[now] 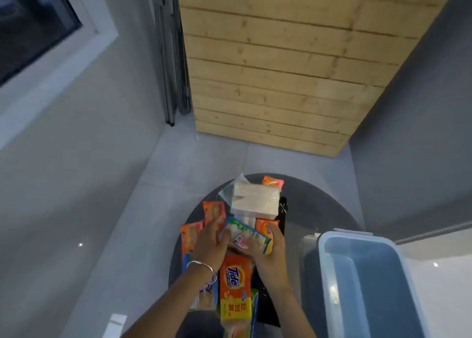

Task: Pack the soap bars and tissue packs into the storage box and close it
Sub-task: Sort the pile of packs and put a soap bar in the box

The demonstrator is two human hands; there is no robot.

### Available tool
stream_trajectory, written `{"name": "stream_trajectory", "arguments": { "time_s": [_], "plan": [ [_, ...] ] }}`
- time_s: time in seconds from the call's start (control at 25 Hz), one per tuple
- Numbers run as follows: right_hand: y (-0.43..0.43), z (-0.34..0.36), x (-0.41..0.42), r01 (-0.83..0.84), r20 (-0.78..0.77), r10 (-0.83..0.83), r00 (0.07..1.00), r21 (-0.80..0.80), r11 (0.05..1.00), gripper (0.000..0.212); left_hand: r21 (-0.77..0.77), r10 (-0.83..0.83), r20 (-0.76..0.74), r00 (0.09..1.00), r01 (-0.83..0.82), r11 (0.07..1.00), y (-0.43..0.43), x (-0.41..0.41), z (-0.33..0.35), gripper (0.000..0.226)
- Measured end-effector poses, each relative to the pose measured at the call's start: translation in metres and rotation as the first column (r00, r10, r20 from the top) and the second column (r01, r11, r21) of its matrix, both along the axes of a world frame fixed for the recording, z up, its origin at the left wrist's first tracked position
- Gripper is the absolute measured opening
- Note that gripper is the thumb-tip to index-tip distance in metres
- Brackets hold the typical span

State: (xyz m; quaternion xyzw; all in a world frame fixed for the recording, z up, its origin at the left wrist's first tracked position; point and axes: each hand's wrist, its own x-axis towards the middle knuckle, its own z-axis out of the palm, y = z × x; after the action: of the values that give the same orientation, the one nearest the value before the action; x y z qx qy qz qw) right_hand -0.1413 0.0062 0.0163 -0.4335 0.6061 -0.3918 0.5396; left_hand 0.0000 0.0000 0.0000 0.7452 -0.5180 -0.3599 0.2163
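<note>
Gripping one green-and-blue tissue pack (244, 236) between them, left hand (210, 245) and right hand (268, 248) have fingers curled around its ends. Open storage box (362, 286) sits off to the right, nearer the right hand, nothing packed yet.

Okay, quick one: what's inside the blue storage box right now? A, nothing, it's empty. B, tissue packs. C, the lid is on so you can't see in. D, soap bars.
A: the storage box stands open at the right with only its bare blue inside showing, while both hands, left hand and right hand, hold a green-and-blue pack over the table.
</note>
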Motion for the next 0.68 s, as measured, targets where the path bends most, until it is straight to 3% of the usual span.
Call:
{"name": "stream_trajectory", "arguments": {
  "time_s": [0.12,0.24,0.36,0.56,0.68],
  "plan": [
    [0.007,-0.049,0.003,-0.015,0.006,0.015,1.000,-0.004,1.000,0.081,-0.053,-0.144,0.191,0.971,0.157,0.986,0.006,0.007,-0.062,0.050],
    [0.007,-0.096,0.004,-0.085,-0.093,0.081,0.992,-0.043,0.995,0.093,-0.079,-0.278,0.330,0.902,0.320,0.944,0.006,0.016,-0.089,0.056],
    [0.003,-0.121,0.003,-0.139,-0.104,0.126,0.987,-0.129,0.982,0.086,-0.149,-0.255,0.368,0.894,0.328,0.933,0.002,0.018,-0.095,0.056],
    [0.012,-0.136,0.000,-0.123,0.091,0.143,0.986,-0.195,0.973,0.064,-0.149,-0.278,0.337,0.900,0.343,0.928,0.013,0.015,-0.088,0.089],
    [0.018,-0.142,-0.001,-0.135,-0.019,0.136,0.990,-0.329,0.935,0.067,-0.168,-0.232,0.332,0.914,0.299,0.939,0.005,0.018,-0.093,0.078]
  ]
}}
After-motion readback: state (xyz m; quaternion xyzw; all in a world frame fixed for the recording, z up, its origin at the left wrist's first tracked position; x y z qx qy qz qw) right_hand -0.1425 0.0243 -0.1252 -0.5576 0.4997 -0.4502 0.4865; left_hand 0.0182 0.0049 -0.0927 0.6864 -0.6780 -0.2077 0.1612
